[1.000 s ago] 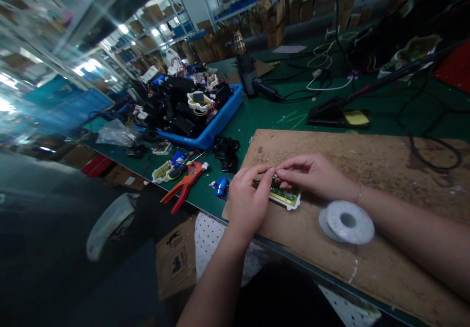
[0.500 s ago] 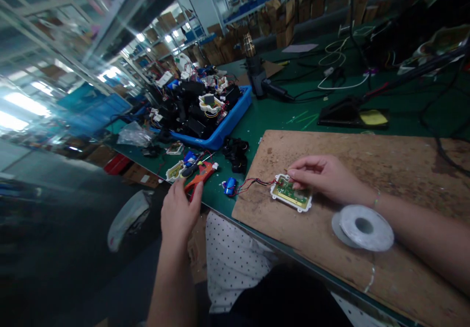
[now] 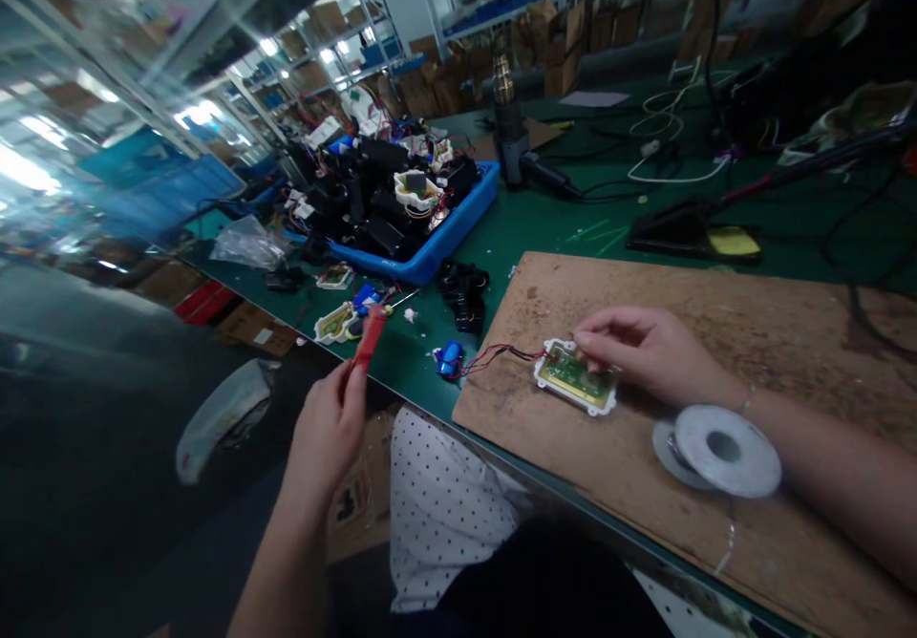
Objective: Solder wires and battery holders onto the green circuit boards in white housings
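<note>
My left hand [image 3: 330, 418] is closed around an orange-red, pliers-like hand tool [image 3: 370, 337], raised off the bench's front edge. Blur hides the tool's exact kind. Over the upper edge of a green circuit board in a white frame [image 3: 573, 377], my right hand [image 3: 637, 347] has thumb and forefinger pinched together. Whatever is between those fingertips is too small to make out. Red and black wires [image 3: 498, 351] run from the board to a blue wrapped battery pack [image 3: 450, 359]. Beside my right wrist lies a spool of solder wire [image 3: 723, 452].
The board lies on a brown wooden panel [image 3: 544, 294] on the green bench. A blue crate [image 3: 458, 237] full of black parts and wires stands behind. Black parts [image 3: 464, 294], a screwdriver [image 3: 401, 301], a hot-air gun [image 3: 512, 146] and a sponge stand [image 3: 688, 227] are around.
My left hand has taken hold of the orange-red tool and lifted it off the bench, moving slightly left. My right hand stays at the board. The view has shifted slightly.
</note>
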`<state>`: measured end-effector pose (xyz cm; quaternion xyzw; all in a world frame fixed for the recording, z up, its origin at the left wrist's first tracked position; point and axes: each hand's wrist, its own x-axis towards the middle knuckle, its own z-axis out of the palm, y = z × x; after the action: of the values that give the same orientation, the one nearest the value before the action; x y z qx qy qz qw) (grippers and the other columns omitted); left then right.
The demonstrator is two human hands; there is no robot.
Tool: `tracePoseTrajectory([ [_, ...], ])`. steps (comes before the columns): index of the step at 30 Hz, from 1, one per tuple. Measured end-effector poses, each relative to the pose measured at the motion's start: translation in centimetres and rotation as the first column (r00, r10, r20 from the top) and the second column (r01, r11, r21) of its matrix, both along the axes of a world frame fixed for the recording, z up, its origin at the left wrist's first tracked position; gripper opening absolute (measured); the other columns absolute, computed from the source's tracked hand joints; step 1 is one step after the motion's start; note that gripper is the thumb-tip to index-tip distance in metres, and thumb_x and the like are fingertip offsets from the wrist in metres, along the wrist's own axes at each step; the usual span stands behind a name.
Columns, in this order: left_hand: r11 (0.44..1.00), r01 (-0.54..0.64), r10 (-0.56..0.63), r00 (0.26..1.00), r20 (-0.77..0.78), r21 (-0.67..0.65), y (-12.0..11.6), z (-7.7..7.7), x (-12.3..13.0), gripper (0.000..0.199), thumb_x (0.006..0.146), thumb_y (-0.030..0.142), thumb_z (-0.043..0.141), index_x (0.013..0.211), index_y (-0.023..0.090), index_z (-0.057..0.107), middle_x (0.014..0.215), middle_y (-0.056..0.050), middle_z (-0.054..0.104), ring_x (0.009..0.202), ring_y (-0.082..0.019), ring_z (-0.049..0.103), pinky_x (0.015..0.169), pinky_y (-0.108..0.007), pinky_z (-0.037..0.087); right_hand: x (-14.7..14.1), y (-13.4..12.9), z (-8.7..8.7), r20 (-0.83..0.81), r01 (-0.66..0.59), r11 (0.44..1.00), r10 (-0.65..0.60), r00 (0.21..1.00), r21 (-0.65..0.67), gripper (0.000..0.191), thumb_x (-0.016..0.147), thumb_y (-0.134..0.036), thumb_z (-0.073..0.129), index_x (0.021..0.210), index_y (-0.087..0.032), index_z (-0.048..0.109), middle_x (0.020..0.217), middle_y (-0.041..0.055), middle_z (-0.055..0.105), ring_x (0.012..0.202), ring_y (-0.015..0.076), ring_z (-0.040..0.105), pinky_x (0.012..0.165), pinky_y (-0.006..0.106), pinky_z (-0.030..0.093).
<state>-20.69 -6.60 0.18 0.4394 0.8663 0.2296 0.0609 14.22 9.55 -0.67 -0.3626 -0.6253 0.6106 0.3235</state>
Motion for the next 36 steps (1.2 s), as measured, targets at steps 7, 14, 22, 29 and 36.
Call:
tracePoseTrajectory([
  [7, 0.957, 0.017, -0.284, 0.228, 0.931, 0.288, -4.2, -0.2, 10.5, 0.055, 0.086, 0.054, 0.073, 0.127, 0.019, 0.065, 0.121, -0.014, 0.07, 0.103, -0.027, 0.069, 0.086, -0.037, 0.059, -0.3, -0.3, -0.8, 0.019, -0.042, 0.985, 0.039, 0.999, 0.168, 0.027, 0.084, -0.045, 0.079, 0.093, -0.02, 0.077, 0.073, 0.0028, 0.074, 0.06, 0.0117, 0.066, 0.051, 0.021, 0.051],
  [14, 0.92, 0.181, -0.307, -0.219, 0.926, 0.348, -2.2, -1.1, 15.5, 0.039, 0.094, 0.037, 0.07, 0.127, 0.017, 0.065, 0.121, -0.013, 0.069, 0.099, -0.019, 0.067, 0.082, -0.028, 0.055, 0.4, -0.3, -1.1, 0.082, -0.086, 0.85, 0.05, 0.995, 0.52, 0.011, 0.09, -0.028, 0.074, 0.1, -0.025, 0.078, 0.085, 0.0003, 0.077, 0.069, 0.0104, 0.071, 0.06, 0.02, 0.056],
  [22, 0.898, 0.252, -0.31, -0.221, 0.925, 0.361, -1.7, -1.0, 15.6, 0.036, 0.095, 0.039, 0.068, 0.12, 0.013, 0.065, 0.105, -0.012, 0.068, 0.086, -0.017, 0.064, 0.074, -0.028, 0.052, 0.5, -0.1, -0.7, 0.116, -0.1, 0.683, 0.022, 0.993, 0.724, 0.011, 0.09, -0.02, 0.073, 0.101, -0.024, 0.075, 0.084, -0.0016, 0.077, 0.069, 0.008, 0.071, 0.06, 0.017, 0.055],
  [29, 0.908, 0.24, -0.313, -0.154, 0.937, 0.343, -1.5, -1.0, 15.5, 0.033, 0.097, 0.042, 0.067, 0.117, 0.016, 0.063, 0.094, -0.006, 0.066, 0.075, -0.012, 0.06, 0.069, -0.023, 0.049, 0.7, 0.2, -0.8, 0.148, -0.144, 0.608, 0.043, 0.988, 0.781, 0.02, 0.09, -0.018, 0.073, 0.108, -0.024, 0.074, 0.09, -0.0001, 0.079, 0.075, 0.0112, 0.073, 0.064, 0.021, 0.057],
  [36, 0.921, 0.246, -0.298, -0.052, 0.953, 0.302, -2.1, -2.1, 14.9, 0.04, 0.096, 0.042, 0.068, 0.127, 0.019, 0.059, 0.096, -0.005, 0.067, 0.079, -0.013, 0.06, 0.071, -0.024, 0.048, 0.6, 0.1, -0.3, 0.196, -0.196, 0.565, 0.06, 0.979, 0.801, 0.02, 0.093, -0.019, 0.07, 0.111, -0.026, 0.073, 0.091, -0.0002, 0.079, 0.075, 0.0117, 0.073, 0.066, 0.023, 0.056],
])
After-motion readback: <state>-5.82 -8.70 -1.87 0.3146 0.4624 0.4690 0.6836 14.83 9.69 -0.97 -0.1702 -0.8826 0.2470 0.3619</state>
